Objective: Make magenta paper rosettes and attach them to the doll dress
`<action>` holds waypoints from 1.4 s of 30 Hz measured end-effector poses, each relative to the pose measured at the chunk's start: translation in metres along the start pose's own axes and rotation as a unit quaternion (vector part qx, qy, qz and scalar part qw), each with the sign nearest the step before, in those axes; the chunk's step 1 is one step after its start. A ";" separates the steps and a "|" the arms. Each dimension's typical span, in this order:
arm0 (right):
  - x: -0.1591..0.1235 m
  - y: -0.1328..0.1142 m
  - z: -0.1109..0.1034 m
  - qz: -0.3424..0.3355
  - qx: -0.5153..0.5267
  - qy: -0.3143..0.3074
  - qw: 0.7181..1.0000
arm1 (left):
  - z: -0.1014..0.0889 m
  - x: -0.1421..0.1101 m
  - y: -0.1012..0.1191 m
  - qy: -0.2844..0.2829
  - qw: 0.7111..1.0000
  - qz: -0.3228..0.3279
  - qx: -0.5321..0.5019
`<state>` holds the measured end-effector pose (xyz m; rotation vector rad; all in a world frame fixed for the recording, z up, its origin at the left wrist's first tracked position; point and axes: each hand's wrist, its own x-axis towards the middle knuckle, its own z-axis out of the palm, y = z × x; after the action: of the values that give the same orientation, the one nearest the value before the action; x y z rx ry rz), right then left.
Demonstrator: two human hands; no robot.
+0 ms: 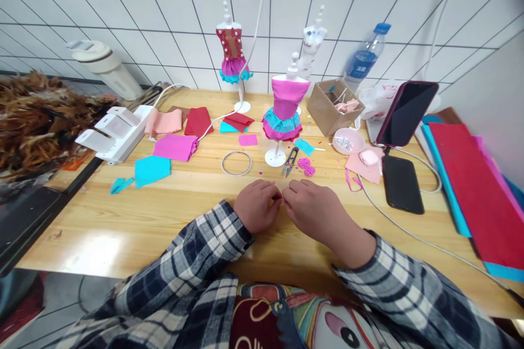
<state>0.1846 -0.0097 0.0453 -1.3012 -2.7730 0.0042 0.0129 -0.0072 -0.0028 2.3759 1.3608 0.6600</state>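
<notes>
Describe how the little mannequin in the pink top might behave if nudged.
The mannequin could tip fairly easily, since it stands on a thin stem and small round base. Its smooth white neck suggests light, rigid plastic. The ruffled skirt would probably flop.

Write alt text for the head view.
A person's left hand and right hand meet, fingers curled, above a wooden table; anything held is too small to make out. Beyond them stands a miniature dress form clothed in pink and blue, thread snips beside its base. Fabric pieces lie to both sides.
</notes>
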 end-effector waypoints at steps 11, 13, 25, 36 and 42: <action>-0.014 -0.016 0.025 0.177 0.246 0.175 0.937 | 0.002 0.004 0.001 0.058 0.873 -0.227 -0.429; -0.011 -0.011 0.031 0.231 0.408 0.177 0.866 | 0.000 0.004 0.000 0.057 0.862 -0.209 -0.458; -0.016 0.033 0.033 0.069 0.576 -0.103 0.808 | -0.015 0.002 -0.004 -0.086 0.946 0.155 -0.271; -0.009 0.023 0.005 -0.107 0.122 -0.117 0.980 | -0.002 0.000 -0.003 -0.159 0.968 0.136 -0.139; -0.018 -0.002 -0.003 -0.132 -0.014 -0.045 0.990 | -0.001 0.000 0.000 -0.131 0.985 0.080 -0.086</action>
<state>0.1946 -0.0255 0.0473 -0.9509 -3.0107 0.0078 0.0122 -0.0074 -0.0020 2.3497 0.9739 0.4645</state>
